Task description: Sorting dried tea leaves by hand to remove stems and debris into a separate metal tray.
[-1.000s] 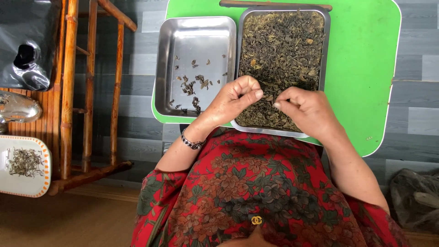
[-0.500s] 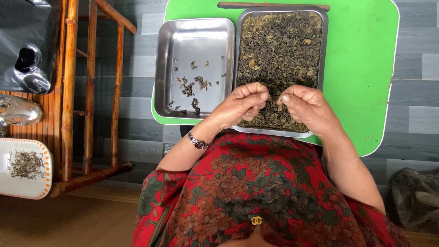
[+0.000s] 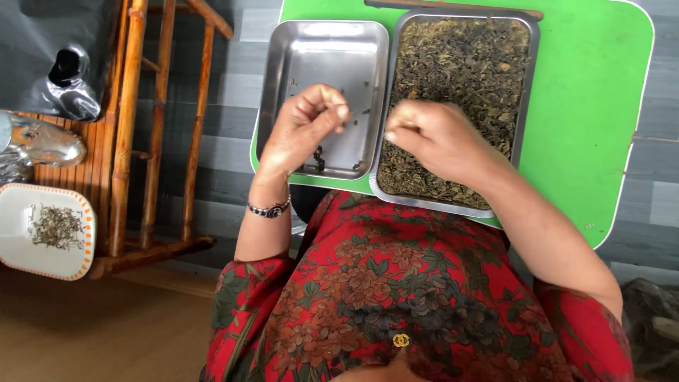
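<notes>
Two steel trays sit side by side on a green table. The left tray is mostly bare, with a few dark leaf bits scattered in it. The right tray is filled with dried green-brown leaves. My left hand, with a bracelet on the wrist, hovers over the left tray with thumb and fingers pinched. Anything between them is too small to see. My right hand rests over the near left part of the leaf pile, fingers curled shut.
A wooden rack stands to the left of the table. Beside it lie a white plate with a small heap of leaf stems, a crumpled foil bag and a black bag. My red flowered clothing fills the near foreground.
My left hand has moved left, from the near edge of the leaf-filled tray to above the nearly bare tray. My right hand stays over the leaves.
</notes>
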